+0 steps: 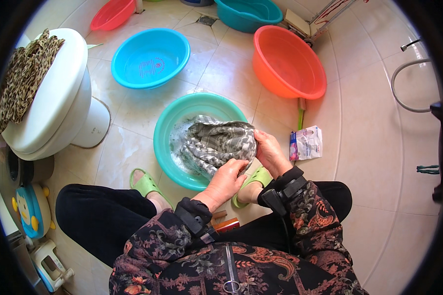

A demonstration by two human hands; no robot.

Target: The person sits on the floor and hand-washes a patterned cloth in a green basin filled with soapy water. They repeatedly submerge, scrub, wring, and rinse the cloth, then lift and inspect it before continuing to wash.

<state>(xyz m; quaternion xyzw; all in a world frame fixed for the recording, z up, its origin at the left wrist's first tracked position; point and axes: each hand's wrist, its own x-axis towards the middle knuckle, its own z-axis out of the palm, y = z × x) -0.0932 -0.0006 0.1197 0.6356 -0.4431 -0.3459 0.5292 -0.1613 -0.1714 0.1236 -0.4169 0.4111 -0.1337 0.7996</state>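
A grey and white patterned cloth garment (221,142) lies bunched in a teal plastic basin (162,147) on the floor before me. Soapy water with white suds (177,151) shows at the basin's left side. With my left hand (225,180) I grip the garment's near edge, thumb and fingers closed on the fabric. My right hand (271,151) holds its right edge, raised over the basin's rim. The fingertips of the right hand are partly hidden behind the cloth. Much of the garment's underside is out of sight.
Beyond stand a blue basin (151,55), an orange basin (289,62), a darker teal basin (249,14) and a red basin (112,14). A printed plastic packet (305,143) lies at right. Leopard-print cloth (29,77) drapes over the toilet lid (64,73). A floor drain (206,20) is at the back.
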